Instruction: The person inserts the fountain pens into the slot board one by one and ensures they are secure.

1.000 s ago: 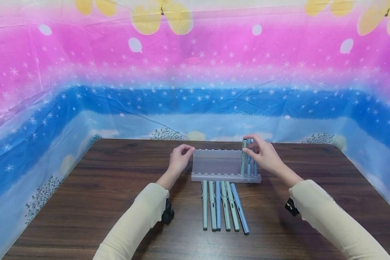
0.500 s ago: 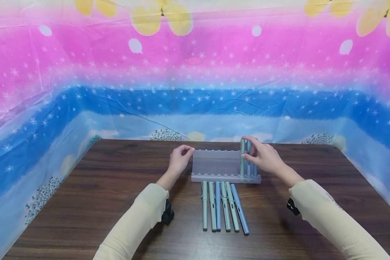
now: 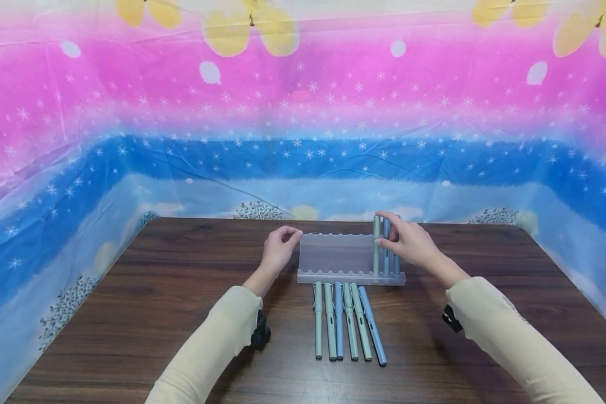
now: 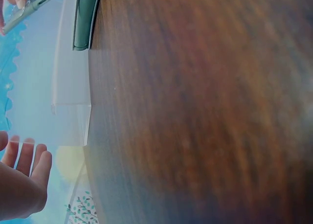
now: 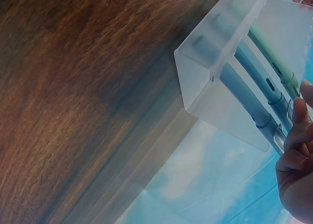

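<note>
A clear plastic pen rack with scalloped edges stands on the table. At its upper left corner my left hand pinches the edge between thumb and forefinger; the left wrist view shows other fingers spread behind the panel. My right hand holds the upper part of a green pen, which stands upright in a slot. Right of it, two blue pens stand in neighbouring slots, partly hidden by that hand in the head view.
Several green and blue pens lie side by side on the brown wooden table, just in front of the rack. The rightmost blue pen slants. A patterned cloth backdrop rises behind the table and along both sides.
The green pen has shifted slightly left and sits straighter in its slot, with my right hand still on it. My left hand has stayed at the rack's corner.
</note>
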Available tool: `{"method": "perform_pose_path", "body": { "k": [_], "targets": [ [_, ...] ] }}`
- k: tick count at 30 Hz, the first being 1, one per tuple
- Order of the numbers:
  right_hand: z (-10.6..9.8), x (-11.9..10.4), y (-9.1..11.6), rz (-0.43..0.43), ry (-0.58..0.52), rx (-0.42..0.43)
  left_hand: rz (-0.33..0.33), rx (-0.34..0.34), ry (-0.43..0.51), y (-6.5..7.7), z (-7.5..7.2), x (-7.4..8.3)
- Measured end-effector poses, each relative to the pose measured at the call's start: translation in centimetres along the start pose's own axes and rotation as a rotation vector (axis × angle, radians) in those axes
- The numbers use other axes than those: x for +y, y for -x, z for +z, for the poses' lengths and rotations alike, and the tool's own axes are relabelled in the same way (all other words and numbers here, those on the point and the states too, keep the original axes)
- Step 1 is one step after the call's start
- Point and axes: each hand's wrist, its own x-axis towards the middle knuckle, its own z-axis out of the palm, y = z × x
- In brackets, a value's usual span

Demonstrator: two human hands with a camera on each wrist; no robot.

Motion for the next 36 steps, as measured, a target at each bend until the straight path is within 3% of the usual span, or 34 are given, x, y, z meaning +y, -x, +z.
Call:
{"method": "perform_pose_path", "body": {
  "k": [31, 36],
  "targets": [
    [-0.1, 0.09, -0.43, 0.038, -0.005, -0.04, 0.005, 0.007, 0.006, -0.08, -0.05, 0.11],
    [0.01, 0.08, -0.17, 0.02, -0.01, -0.007, 0.007, 0.005, -0.003, -0.05, -0.03, 0.08]
  ]
}}
